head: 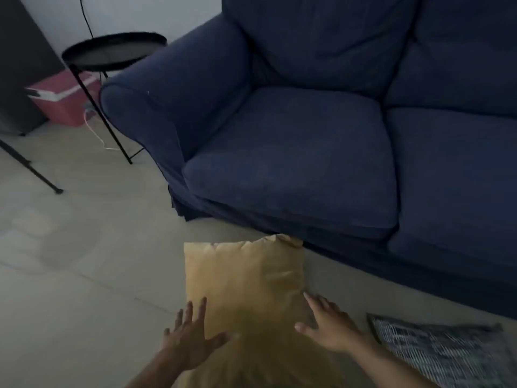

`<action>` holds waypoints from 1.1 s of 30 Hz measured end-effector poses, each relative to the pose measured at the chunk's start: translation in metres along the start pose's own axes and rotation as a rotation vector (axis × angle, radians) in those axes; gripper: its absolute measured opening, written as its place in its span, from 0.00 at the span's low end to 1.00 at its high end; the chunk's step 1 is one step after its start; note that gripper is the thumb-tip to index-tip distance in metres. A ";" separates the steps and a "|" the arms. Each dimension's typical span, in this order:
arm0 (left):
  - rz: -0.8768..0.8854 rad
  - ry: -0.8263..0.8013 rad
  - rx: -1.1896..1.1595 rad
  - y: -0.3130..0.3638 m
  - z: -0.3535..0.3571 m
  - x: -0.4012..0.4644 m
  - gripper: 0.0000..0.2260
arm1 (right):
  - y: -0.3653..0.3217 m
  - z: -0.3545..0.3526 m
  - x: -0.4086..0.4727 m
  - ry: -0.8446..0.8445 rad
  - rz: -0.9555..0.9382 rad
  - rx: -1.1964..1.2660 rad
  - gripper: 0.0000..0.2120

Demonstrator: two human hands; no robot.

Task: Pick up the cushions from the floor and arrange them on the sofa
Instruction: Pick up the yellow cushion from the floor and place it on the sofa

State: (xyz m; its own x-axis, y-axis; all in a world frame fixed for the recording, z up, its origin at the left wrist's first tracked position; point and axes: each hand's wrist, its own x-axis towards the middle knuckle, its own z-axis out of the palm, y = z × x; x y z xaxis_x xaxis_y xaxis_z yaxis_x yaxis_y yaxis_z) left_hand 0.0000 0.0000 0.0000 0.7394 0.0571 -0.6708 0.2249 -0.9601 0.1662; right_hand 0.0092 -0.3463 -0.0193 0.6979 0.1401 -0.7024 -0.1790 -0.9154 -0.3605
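1. Left hand [193,336] & right hand [330,327]: both spread flat, fingers straight, at either side of yellow cushion [246,284].
2. Cushion lies on floor [84,261], between the 2 hands.
3. Blue sofa [293,163] beyond fingertips.
4. Patterned cushion [444,351] right of right hand.

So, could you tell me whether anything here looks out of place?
Yes: a yellow cushion and a grey patterned cushion lie on the floor before the sofa, whose seats are bare.

cushions: 2 — yellow cushion [246,278], striped cushion [444,351] | sofa [307,152]: 1 | side table [112,50]: 1 | red box [65,103]: 1 | hands: 2
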 end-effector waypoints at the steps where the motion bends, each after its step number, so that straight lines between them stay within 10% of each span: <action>1: -0.009 0.002 0.001 -0.004 0.009 0.013 0.57 | 0.003 0.007 0.012 0.008 -0.001 0.017 0.49; 8: -0.072 -0.076 -0.379 -0.036 0.052 0.073 0.79 | 0.015 0.036 0.068 -0.053 -0.075 0.306 0.60; 19: 0.146 0.102 -0.543 -0.050 0.056 0.029 0.67 | -0.006 0.042 0.040 0.033 -0.274 0.337 0.65; 33: 0.103 0.045 -0.494 -0.043 -0.082 -0.236 0.65 | -0.088 -0.020 -0.200 0.047 -0.260 0.409 0.67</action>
State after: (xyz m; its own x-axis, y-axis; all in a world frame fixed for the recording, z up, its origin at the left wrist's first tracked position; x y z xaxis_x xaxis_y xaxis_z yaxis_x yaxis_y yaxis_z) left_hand -0.1318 0.0508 0.2103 0.7976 -0.0092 -0.6031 0.4146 -0.7178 0.5593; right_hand -0.1008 -0.3014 0.1649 0.7846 0.3186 -0.5319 -0.2460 -0.6275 -0.7387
